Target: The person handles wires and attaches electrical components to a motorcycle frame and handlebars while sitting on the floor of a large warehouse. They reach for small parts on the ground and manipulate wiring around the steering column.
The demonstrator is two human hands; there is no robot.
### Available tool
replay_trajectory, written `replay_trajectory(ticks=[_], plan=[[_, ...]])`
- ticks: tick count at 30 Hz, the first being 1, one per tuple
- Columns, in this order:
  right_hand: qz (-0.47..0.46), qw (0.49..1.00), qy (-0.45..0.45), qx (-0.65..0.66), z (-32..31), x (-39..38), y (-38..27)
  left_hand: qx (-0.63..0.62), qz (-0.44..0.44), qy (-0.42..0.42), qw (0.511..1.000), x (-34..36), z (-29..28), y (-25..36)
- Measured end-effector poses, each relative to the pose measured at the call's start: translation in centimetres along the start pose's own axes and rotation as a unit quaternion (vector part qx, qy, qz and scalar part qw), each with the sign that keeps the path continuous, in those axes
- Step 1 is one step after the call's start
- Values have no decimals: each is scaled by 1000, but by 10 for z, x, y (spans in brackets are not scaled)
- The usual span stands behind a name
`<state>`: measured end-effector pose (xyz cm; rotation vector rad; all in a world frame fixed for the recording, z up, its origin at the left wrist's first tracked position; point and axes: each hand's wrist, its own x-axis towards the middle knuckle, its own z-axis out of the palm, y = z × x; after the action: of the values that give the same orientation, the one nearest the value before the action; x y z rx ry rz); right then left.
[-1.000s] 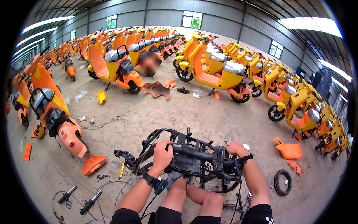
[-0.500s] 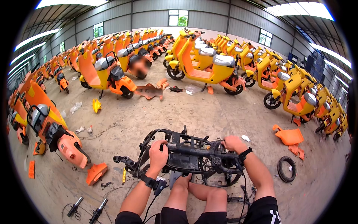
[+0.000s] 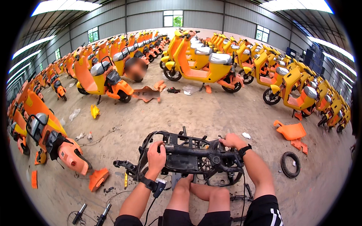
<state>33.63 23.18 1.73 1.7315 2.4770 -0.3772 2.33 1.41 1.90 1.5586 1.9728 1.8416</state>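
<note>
A black scooter frame (image 3: 181, 156) of tubes and brackets lies crosswise before my legs, with loose cables along it. My left hand (image 3: 156, 156) is wrapped round the left end of its thick central tube. At the frame's far right edge, my right hand (image 3: 232, 140) has its fingers curled together beside thin wires; what lies between the fingertips is hidden. A black fork-like part (image 3: 126, 164) sticks out at the frame's left. Under the frame's right side, round openwork metal (image 3: 226, 179) shows.
Rows of orange and yellow scooters (image 3: 203, 67) fill the far floor. A tire (image 3: 290, 164) and an orange panel (image 3: 292, 130) lie at right. At left are a scooter (image 3: 68, 150), an orange piece (image 3: 98, 179) and two shock absorbers (image 3: 102, 214). A yellow-handled tool (image 3: 126, 180) lies near the frame.
The surroundings have shifted slightly left in the view. My right hand has moved a little up and left at the frame's far edge; my left hand keeps its hold on the tube.
</note>
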Motion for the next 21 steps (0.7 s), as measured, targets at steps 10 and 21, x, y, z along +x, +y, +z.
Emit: replay_trajectory(ticks=[10, 21], plan=[[55, 991, -63, 100, 17, 30, 8, -8, -14, -9, 1000, -2, 3, -10], [-3, 999, -29, 31, 5, 4, 2, 0, -11, -12, 1000, -1, 4, -9]])
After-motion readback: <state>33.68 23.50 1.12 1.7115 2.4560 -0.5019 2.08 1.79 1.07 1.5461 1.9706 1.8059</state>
